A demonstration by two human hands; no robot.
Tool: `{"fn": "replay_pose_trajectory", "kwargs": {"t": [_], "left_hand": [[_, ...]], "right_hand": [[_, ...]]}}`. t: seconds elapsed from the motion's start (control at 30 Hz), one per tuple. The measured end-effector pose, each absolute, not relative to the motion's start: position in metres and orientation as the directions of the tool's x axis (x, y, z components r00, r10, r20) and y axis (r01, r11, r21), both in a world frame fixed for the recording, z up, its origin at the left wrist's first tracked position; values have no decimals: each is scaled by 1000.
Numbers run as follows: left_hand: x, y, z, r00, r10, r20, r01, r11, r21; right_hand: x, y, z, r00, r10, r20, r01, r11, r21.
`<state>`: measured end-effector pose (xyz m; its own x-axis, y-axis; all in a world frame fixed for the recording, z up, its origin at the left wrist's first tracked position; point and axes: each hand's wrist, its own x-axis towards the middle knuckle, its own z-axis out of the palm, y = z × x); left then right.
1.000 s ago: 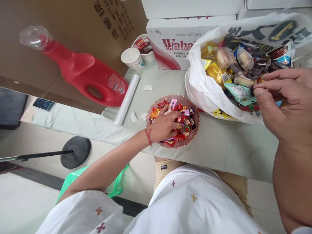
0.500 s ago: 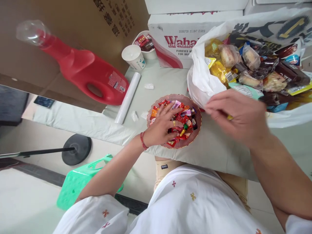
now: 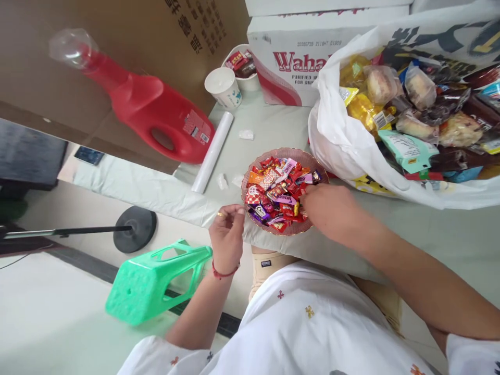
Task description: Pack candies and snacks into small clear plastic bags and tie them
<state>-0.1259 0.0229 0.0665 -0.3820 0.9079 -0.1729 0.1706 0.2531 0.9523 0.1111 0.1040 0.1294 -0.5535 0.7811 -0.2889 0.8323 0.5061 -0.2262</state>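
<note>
A pink glass bowl (image 3: 254, 165) with a gold rim is heaped with small wrapped candies (image 3: 279, 185) in red, purple and orange. At its left edge my left hand (image 3: 228, 234) is closed, thumb and fingertips pinched at the rim. My right hand (image 3: 332, 211) reaches over the right side of the bowl with its fingers curled down at the candies. What those fingertips hold, if anything, is hidden. Behind the right hand stands a white plastic bag (image 3: 332, 125) full of packaged snacks (image 3: 417, 104).
A red jug-shaped bottle (image 3: 156, 114) and a white roll (image 3: 213, 151) lie left of the bowl. Paper cups (image 3: 224, 91) and a Waha-labelled carton (image 3: 289, 57) stand behind. A green plastic stool (image 3: 156, 281) lies on the floor.
My left hand has lifted off the candies and drawn back to the bowl's left rim. My right hand has moved from beside the bag to the bowl's right side.
</note>
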Motion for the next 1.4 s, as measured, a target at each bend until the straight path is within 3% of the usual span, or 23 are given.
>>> {"fn": "replay_pose_trajectory", "kwargs": {"t": [0.07,0.13,0.23,0.3,0.37,0.5,0.57,0.67,0.77,0.9,1.1,1.27,1.4], "left_hand": [[-112,5,78,-373,894,-248,-16,261,965],[-97,-8,92,-233,885,-404,-200,363,910],[-83,-16,106,118,782,-612,-440,594,674],[-81,-16,107,283,691,-665,-530,691,492],[-84,-16,102,316,641,-699,-574,716,397],[-97,-20,88,193,655,-731,-529,697,484],[-101,-20,81,147,670,-728,-483,691,538],[-102,-14,71,121,665,-737,-460,696,552],[-100,-4,64,66,684,-727,-466,665,584],[-101,3,60,26,715,-699,-447,634,632],[-103,4,59,5,713,-701,-428,635,643],[-102,6,62,-71,704,-707,-421,622,661],[-101,5,62,-105,717,-689,-407,601,687]], "right_hand": [[126,101,141,-521,814,-256,848,458,-267],[132,92,149,-549,820,-164,787,441,-432],[120,69,150,-678,726,-110,592,453,-666],[106,58,147,-774,622,-121,502,486,-715],[94,58,144,-802,590,-87,468,532,-705],[75,101,130,-691,713,116,569,636,-522],[61,128,118,-778,604,173,499,762,-414],[45,146,98,-913,383,138,321,887,-332],[58,141,87,-941,325,93,279,902,-330],[111,135,86,-911,408,64,366,870,-330],[89,151,90,-914,329,236,231,903,-363],[31,157,76,-970,230,83,193,929,-315],[56,154,69,-981,184,52,160,940,-301]]}}
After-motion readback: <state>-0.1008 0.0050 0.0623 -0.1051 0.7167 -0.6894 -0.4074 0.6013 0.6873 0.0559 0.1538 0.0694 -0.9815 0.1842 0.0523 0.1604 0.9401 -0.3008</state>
